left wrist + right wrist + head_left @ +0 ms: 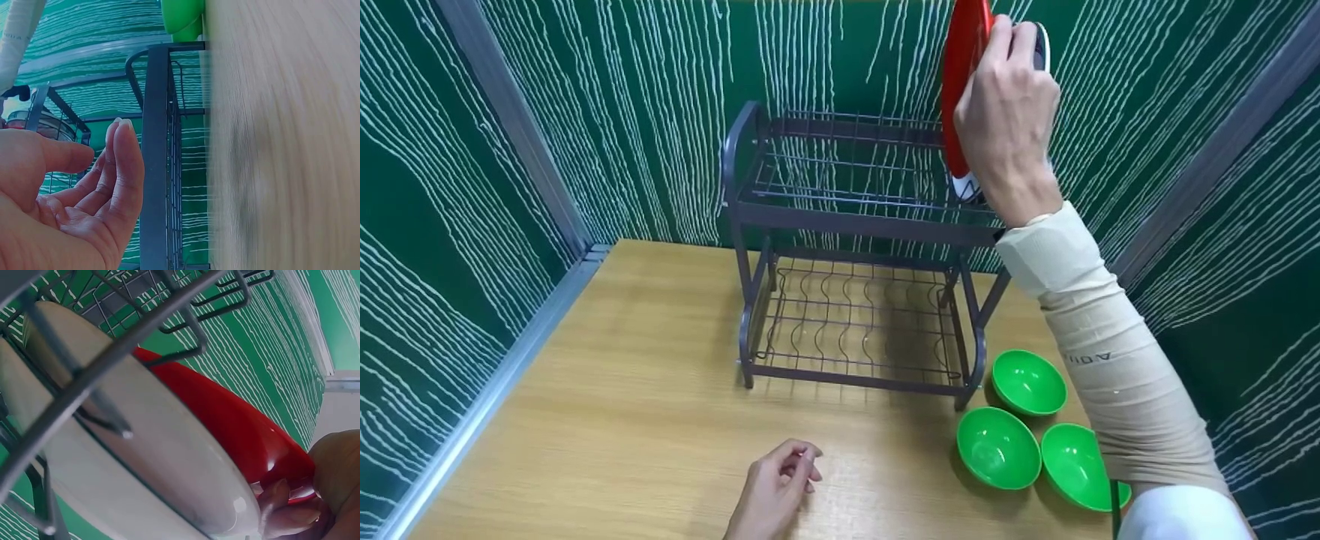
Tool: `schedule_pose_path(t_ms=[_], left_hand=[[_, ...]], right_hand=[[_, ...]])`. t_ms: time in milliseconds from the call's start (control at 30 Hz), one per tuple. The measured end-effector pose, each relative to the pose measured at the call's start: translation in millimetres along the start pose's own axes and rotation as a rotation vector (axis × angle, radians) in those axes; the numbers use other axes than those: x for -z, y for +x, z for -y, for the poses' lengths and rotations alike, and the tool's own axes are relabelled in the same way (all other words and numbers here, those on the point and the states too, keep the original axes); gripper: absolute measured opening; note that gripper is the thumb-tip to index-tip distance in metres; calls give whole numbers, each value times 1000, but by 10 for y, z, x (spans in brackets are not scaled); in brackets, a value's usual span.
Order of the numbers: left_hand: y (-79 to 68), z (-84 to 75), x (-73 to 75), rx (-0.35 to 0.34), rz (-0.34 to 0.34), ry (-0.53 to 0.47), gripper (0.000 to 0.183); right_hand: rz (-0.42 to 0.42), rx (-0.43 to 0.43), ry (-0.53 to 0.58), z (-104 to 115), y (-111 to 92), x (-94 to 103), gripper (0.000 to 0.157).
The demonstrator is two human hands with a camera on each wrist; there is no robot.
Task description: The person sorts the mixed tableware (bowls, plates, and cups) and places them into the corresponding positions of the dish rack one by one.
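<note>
My right hand point(1011, 112) pinches the edge of a red plate point(960, 86) that stands upright at the right end of the top tier of a dark metal dish rack point(870, 227). In the right wrist view the thumb and fingertips grip the rim of the red plate point(230, 419). Beside it, two white plates point(152, 422) stand on edge among the wire prongs. My left hand point(776, 487) is over the table in front of the rack, fingers loosely curved and holding nothing. The left wrist view shows its palm point(79, 225) and a gap between thumb and fingers.
Three green bowls, among them a front one point(999, 448), sit right of the rack on the wooden table point(622, 390). The rack's lower tier point(855, 322) has wavy wire dividers. Green walls with white streaks point(645, 112) surround the table, with grey metal posts at the corners.
</note>
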State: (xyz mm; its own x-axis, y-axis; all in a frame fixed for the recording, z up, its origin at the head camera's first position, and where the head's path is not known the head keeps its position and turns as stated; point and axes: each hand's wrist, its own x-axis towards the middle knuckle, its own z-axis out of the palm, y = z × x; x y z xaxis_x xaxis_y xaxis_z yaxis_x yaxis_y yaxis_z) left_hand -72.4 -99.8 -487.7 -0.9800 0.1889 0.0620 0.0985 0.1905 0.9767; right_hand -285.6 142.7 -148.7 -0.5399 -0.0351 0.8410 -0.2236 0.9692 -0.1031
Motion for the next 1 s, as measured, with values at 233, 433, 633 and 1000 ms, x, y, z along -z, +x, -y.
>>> schedule_pose_path(t_ms=[233,433,633,1000], left_hand=[[-6,-10,-1,15,-1,-15,18],[2,-9,0,11,-4,-1,18],[6,-8,0,15,-7,12,19],[2,3,-6,4,-10,15,20]], right_hand=[[15,-2,-19,15,-21,-24,39],[27,-7,-30,23,-37,-33,37],[53,-9,-51,58,-35,-26,32],[141,-49,-116,110,-38,-32,30]])
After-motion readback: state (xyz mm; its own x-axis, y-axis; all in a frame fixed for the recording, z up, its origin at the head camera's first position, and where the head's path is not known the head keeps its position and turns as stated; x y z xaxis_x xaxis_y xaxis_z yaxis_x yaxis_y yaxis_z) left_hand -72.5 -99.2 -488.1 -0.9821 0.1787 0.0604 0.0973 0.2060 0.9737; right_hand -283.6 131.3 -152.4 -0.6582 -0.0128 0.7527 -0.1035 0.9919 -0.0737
